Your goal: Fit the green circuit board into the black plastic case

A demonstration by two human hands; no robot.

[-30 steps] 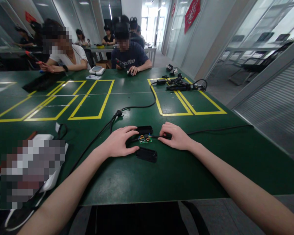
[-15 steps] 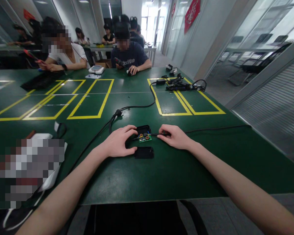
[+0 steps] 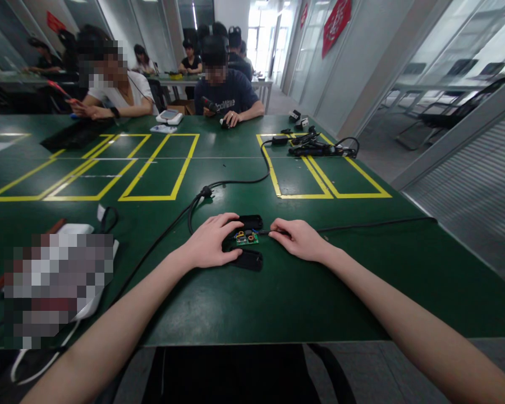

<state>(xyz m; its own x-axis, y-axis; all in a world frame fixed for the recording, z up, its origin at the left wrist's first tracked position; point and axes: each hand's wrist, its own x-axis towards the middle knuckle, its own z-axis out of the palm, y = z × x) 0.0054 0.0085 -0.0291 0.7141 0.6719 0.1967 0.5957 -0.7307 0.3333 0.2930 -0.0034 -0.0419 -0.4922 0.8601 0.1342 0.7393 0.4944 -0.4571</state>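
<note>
A small green circuit board (image 3: 247,238) with round coils lies on the green table (image 3: 278,303), between two black plastic case halves: one behind it (image 3: 251,221), one in front (image 3: 248,260). My left hand (image 3: 212,242) curls round the board's left end, thumb touching the front case half. My right hand (image 3: 299,238) pinches the black cable (image 3: 374,224) where it joins the board's right end. Another black cable (image 3: 219,185) runs from the left side of the board to the far table.
Yellow tape rectangles (image 3: 155,168) mark the table. A heap of black adapters and cables (image 3: 320,147) lies at the far right. A blurred white object (image 3: 59,280) sits at my left. Two people (image 3: 225,95) work at the far edge. The table's edge runs near my body.
The front black case half has slid a little left and closer to the board, against my left thumb. Both hands stay at the board's ends.
</note>
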